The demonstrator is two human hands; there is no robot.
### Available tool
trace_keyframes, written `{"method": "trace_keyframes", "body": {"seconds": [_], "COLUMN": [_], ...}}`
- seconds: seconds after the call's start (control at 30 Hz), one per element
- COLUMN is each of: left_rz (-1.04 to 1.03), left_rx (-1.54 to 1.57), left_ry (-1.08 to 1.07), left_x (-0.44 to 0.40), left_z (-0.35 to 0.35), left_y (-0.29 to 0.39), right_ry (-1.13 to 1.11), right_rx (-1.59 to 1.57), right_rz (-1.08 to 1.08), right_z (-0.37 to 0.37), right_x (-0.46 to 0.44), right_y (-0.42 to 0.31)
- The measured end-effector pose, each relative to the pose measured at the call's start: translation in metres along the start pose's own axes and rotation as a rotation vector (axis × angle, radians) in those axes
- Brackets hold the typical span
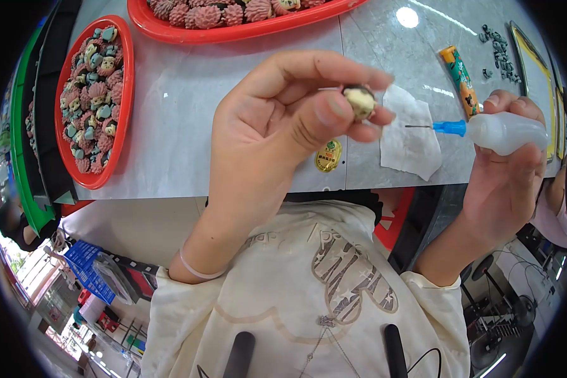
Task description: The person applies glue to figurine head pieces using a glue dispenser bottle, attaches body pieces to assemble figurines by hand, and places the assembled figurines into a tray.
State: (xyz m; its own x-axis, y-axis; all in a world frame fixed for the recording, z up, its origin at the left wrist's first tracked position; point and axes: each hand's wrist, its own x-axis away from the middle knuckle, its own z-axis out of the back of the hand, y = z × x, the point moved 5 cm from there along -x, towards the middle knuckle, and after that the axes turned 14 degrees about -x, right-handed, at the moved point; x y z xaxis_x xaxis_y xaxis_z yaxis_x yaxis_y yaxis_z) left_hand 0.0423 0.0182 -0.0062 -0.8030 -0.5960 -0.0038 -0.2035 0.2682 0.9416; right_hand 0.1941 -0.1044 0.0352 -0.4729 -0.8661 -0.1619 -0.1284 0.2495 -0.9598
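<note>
"Hands?"

"Apart. In the left hand (pixel 264 120), a small figure (pixel 360 101), pinched between thumb and fingers. In the right hand (pixel 507 173), a squeeze bottle (pixel 507 133), gripped by the body, with the needle (pixel 417 126) pointing left, close to the figure but not touching."

"Progress?"

"Well on, judging by the pieces heaped in the left tray (pixel 127 94) and the far tray (pixel 233 34). On the held figure, just pale and dark parts visible, without the trays' pink; probably unfinished."

"And remaining?"

"At far right, loose dark bits (pixel 501 57), apparently unused. Hard to judge how many more to do."
</note>
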Motion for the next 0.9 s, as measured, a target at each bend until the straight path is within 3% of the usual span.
{"method": "trace_keyframes", "body": {"seconds": [0.23,0.53,0.9], "left_rz": [-0.028,-0.001,0.036], "left_rx": [-0.069,-0.073,-0.061], "left_ry": [-0.016,-0.034,-0.061], "left_x": [0.001,0.002,0.002], "left_z": [0.0,0.001,-0.001], "left_y": [0.001,0.0,-0.001], "right_ry": [-0.038,0.027,-0.033], "right_rx": [0.001,0.262,0.52], "right_rz": [0.021,0.077,0.31], "right_z": [-0.004,-0.014,-0.019], "right_x": [-0.002,-0.002,0.008], "right_y": [0.0,-0.003,-0.025]}}
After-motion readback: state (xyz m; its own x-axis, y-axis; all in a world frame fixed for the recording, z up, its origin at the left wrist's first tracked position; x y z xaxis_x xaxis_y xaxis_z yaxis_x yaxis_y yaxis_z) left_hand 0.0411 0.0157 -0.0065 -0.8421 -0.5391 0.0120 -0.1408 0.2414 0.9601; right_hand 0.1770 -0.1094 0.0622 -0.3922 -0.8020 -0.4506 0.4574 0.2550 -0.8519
